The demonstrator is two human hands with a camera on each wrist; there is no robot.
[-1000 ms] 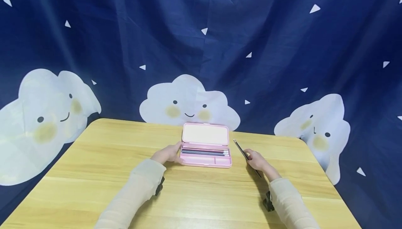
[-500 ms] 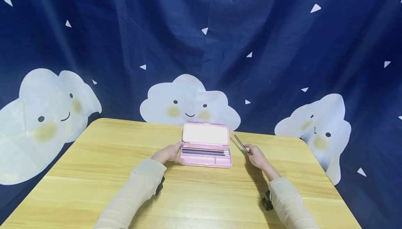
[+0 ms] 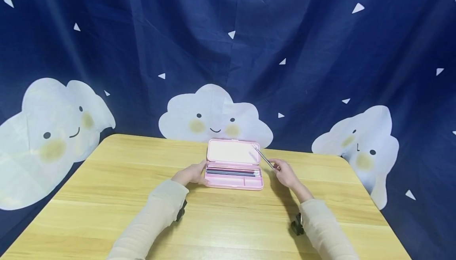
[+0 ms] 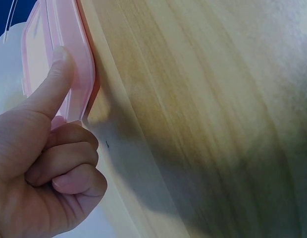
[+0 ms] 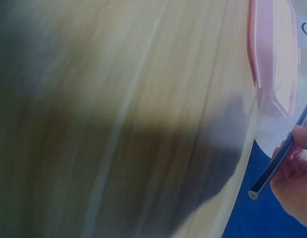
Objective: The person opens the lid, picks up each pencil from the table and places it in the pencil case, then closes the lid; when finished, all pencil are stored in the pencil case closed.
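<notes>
A pink pencil case lies on the table with its lid raised. Several pencils lie side by side in its rear compartment; the front compartments hold nothing. My left hand grips the case's left end. In the left wrist view its thumb presses on the case's edge and the other fingers are curled. Just right of the case, my right hand pinches a dark pencil, tilted, its far end overlapping the lid in the head view. The right wrist view shows the pencil's flat near end.
The wooden table extends around the case, its far edge just behind the lid. A dark blue curtain with smiling clouds hangs behind it. Black wrist devices sit under both sleeves.
My right hand has lifted the pencil and moved it left and away from me, its far end now in front of the lid. The left hand and the case have stayed put.
</notes>
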